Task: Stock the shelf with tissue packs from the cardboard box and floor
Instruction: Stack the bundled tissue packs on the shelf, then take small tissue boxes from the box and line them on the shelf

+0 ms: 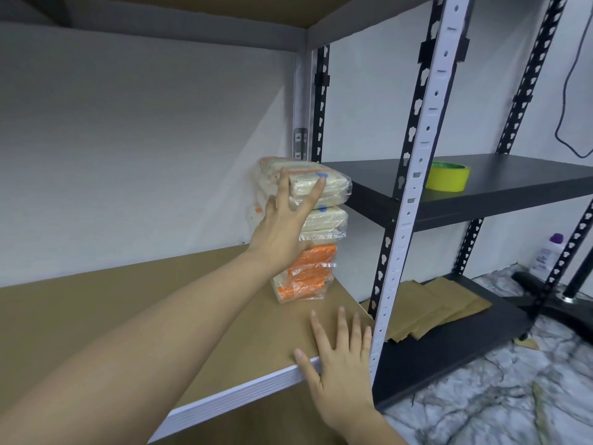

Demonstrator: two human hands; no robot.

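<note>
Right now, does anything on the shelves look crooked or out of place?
The stack of tissue packs looks uneven: its upper packs overhang the orange ones, and the left hand touches it. The right hand rests on the shelf.

A single head-worn wide-angle camera looks forward and slightly down, close to the brown shelf board, facing its right rear corner; a black rack stands right of the board.
</note>
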